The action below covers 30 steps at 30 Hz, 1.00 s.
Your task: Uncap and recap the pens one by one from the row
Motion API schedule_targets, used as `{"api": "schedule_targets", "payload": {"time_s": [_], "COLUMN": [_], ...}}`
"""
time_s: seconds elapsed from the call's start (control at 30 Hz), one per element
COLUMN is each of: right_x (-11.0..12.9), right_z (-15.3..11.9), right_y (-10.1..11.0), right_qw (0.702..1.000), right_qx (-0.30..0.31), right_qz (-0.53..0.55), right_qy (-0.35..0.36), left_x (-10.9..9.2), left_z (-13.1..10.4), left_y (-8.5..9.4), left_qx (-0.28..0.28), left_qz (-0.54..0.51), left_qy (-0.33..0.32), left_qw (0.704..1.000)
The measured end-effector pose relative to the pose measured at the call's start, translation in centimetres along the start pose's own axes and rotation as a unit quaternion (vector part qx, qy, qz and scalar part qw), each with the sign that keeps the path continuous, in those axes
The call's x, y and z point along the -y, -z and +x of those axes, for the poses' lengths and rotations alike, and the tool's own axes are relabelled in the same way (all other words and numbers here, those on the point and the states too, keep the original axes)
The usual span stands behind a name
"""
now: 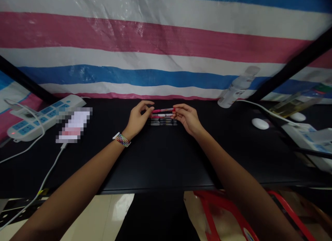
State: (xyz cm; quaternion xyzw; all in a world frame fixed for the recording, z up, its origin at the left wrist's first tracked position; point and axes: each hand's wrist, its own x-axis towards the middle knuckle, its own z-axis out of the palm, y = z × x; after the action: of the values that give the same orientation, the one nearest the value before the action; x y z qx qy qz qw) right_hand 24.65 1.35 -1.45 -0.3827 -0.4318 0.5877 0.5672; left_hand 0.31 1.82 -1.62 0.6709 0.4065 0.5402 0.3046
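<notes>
A red pen [163,110] lies crosswise between my two hands. At its left end is my left hand [138,119], the thumb against the pen and the index finger curved above it; its lower fingers are hidden. My right hand [187,118] pinches the right end between thumb and fingers. Just below is a second pen, pink and white [164,115], partly covered by the fingertips at its ends. Nearer to me, several dark and clear pens [163,122] lie side by side on the black tabletop [160,158].
At left are a white power strip [46,118] and a blurred-out phone [75,125] on a cable. To the right stand a clear bottle [237,87], a tilted bottle of yellowish liquid [293,104], a white mouse-like object [260,123] and another power strip [308,139]. Striped sheeting [155,40] hangs behind.
</notes>
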Motion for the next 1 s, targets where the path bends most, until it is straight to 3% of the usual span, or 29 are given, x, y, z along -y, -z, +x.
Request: {"api": "schedule_targets", "payload": {"time_s": [0.1,0.3,0.47,0.63,0.8,1.0], "right_x": [0.06,0.06,0.03,-0.23,-0.36,-0.12], "right_z": [0.01,-0.05,-0.05,0.09,0.16,0.07], "right_y": [-0.06,-0.06,-0.05,-0.03,0.06,-0.10], "right_qw": [1.000,1.000,1.000,1.000,1.000,1.000], "right_qx": [-0.014,-0.010,-0.015,-0.002,-0.005,-0.013], "right_qz": [-0.001,-0.004,0.000,0.003,0.006,-0.001], "right_qy": [-0.001,0.003,0.001,0.004,0.014,0.012], "left_x": [-0.05,-0.26,-0.48,-0.38,-0.09,-0.06], "left_z": [-0.07,-0.22,-0.27,-0.37,-0.25,-0.21], "left_y": [-0.11,0.05,0.18,0.14,-0.02,0.09], "left_qx": [-0.009,0.008,-0.006,0.013,0.006,0.002], "left_qz": [-0.006,0.022,0.048,0.044,0.056,0.091], "left_qy": [-0.033,0.003,-0.062,-0.010,-0.063,0.007], "left_qw": [0.999,1.000,0.997,0.999,0.996,0.996]}}
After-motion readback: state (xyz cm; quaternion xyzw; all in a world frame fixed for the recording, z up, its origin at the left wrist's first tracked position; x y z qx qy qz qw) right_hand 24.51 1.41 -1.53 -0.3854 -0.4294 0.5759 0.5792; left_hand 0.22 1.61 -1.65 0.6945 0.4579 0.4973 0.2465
